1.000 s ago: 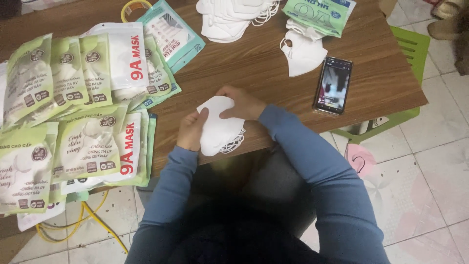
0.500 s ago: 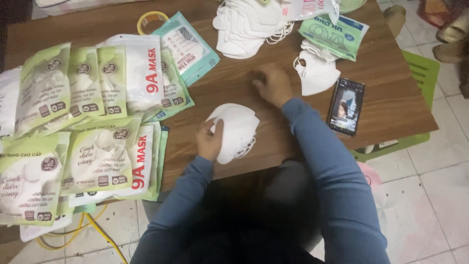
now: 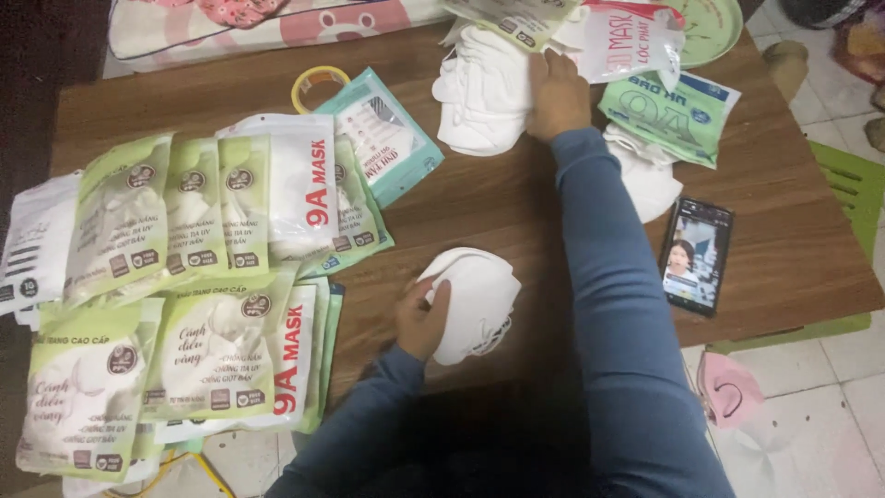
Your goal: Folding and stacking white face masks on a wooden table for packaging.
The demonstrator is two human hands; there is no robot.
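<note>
- The left hand [image 3: 422, 318] has its grip pinched on a small stack of folded white masks [image 3: 472, 300], thumb on top and fingers underneath, near the front edge of the counter [image 3: 516, 207].
- The right hand [image 3: 556, 92] lies palm down, fingers pressed onto the pile of loose white masks [image 3: 484, 92] at the far edge of the counter; whether that grip has closed on a mask I cannot tell.
- The masks look soft and matte, with rounded folded edges and thin ear loops trailing at the side.
- Glossy green and white mask packets [image 3: 194, 267] overlap in rows on the left; a teal packet [image 3: 383, 134] lies beside a yellow tape ring [image 3: 318, 83].
- The counter is dark brown wood grain; a black phone [image 3: 697, 255] with a lit screen lies by the right sleeve.
- Half a second ago the right hand was near the middle of the counter; it has now reached further, onto the pile. The left hand keeps its hold on the stack.
</note>
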